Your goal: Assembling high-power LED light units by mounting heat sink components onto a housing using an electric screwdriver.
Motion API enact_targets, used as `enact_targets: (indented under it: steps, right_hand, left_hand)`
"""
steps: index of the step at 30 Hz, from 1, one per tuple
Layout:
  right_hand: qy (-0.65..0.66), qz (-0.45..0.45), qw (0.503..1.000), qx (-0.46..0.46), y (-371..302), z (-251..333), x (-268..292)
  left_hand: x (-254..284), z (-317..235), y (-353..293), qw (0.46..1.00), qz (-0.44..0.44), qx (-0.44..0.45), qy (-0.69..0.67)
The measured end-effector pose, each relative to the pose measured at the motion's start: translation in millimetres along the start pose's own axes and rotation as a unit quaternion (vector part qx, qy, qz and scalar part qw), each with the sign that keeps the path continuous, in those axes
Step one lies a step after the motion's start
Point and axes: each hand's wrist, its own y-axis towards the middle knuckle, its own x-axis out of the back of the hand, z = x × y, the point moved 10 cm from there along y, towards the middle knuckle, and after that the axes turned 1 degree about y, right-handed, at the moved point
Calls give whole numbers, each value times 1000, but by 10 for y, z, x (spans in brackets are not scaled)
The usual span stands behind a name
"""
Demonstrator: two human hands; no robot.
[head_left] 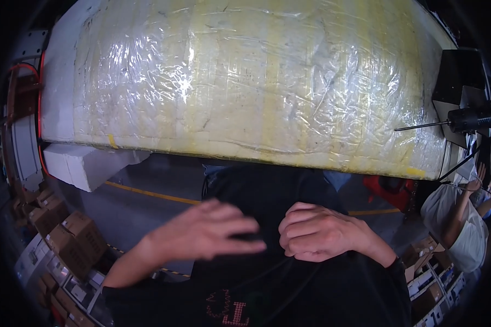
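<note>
My left hand (210, 230) is raised in front of my dark shirt, slightly blurred. Its fingers stretch toward the right with the thumb apart from them, and nothing shows between them. Close beside it, my right hand (321, 232) is closed with the fingers curled in. Whatever it may hold is hidden inside the fist. A small gap separates the two hands. Both are on my side of the near edge of a work table (245, 82), whose top is covered in wrinkled clear film and yellowish tape. Neither hand touches it.
A black power screwdriver (472, 119) with a long thin bit lies at the table's right end. A white foam block (87, 166) juts below the left edge. Cardboard boxes (76, 240) are stacked lower left. At far right, another person's arm (457, 223) is beside a whitish bag (472, 250).
</note>
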Motion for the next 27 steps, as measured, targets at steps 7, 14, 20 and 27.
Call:
enact_targets:
  steps: [7, 14, 20, 27]
  right_hand:
    - [8, -14, 1000, -3, 35, 15, -39]
    - [-22, -66, 998, -5, 13, 4, 86]
    - [-81, -188, 979, -27, -68, -2, 429]
    - [-98, 22, 994, -32, 186, -115, 54]
  left_hand:
    - [281, 367, -234, 992, -93, 79, -40]
    - [-51, 1149, -549, 917, -2, 246, 313]
    - [-138, 1101, -137, 903, -187, 257, -290]
    - [-29, 1590, -22, 916, -255, 308, -17]
